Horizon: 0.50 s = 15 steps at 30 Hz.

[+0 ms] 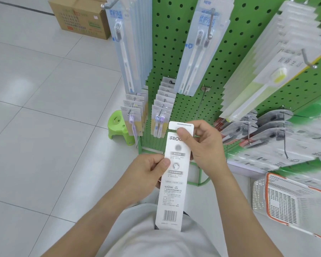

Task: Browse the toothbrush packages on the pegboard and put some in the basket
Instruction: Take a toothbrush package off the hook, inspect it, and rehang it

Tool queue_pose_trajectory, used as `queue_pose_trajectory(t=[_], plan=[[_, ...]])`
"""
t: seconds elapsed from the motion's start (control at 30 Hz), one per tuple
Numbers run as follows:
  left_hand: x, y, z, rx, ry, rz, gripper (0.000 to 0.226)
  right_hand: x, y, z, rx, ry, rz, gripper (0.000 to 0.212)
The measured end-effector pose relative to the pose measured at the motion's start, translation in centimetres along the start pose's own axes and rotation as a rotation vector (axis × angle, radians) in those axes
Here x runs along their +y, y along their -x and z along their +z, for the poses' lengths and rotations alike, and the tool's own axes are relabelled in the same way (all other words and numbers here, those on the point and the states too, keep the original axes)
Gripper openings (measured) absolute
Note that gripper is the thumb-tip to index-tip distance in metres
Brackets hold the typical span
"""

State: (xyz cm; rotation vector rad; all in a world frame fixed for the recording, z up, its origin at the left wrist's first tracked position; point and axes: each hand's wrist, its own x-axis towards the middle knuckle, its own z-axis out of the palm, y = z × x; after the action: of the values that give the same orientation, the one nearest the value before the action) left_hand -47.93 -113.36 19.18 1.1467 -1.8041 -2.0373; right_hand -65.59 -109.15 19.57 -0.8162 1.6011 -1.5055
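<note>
A long white toothbrush package (pixel 171 182) is held upright in front of me, its printed back with a barcode facing me. My left hand (pixel 146 171) pinches its left edge near the middle. My right hand (pixel 204 147) grips its top, thumb pressed over the hang tab. The green pegboard (pixel 226 58) stands ahead, with more toothbrush packages (pixel 195 51) hanging on its hooks. A white basket with an orange rim (pixel 293 204) sits at the lower right, beside my right forearm.
A green plastic stool (pixel 119 127) stands on the tiled floor left of the rack's base. A cardboard box (pixel 82 15) sits on the floor at the top left. Bare metal hooks (pixel 209 25) stick out from the pegboard. Packaged goods (pixel 267 127) hang low on the right.
</note>
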Motion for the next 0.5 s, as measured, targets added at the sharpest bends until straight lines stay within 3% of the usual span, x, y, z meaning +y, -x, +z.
queue_pose_trajectory(t=[0.13, 0.27, 0.33, 0.5], plan=[[-0.2, -0.1, -0.3, -0.021, -0.026, -0.004, 0.027, 0.4, -0.1, 0.2, 0.002, 0.078, 0.013, 0.022], [-0.6, -0.1, -0.5, -0.064, -0.061, 0.005, 0.019, 1.4, 0.2, 0.0, -0.087, 0.155, 0.059, 0.059], [-0.8, -0.1, -0.5, -0.092, -0.064, -0.02, 0.021, 1.7, 0.4, 0.0, -0.09, 0.17, 0.071, 0.067], [-0.6, -0.3, -0.7, -0.108, -0.071, -0.034, 0.025, 2.2, 0.4, 0.0, -0.003, 0.093, 0.069, 0.045]])
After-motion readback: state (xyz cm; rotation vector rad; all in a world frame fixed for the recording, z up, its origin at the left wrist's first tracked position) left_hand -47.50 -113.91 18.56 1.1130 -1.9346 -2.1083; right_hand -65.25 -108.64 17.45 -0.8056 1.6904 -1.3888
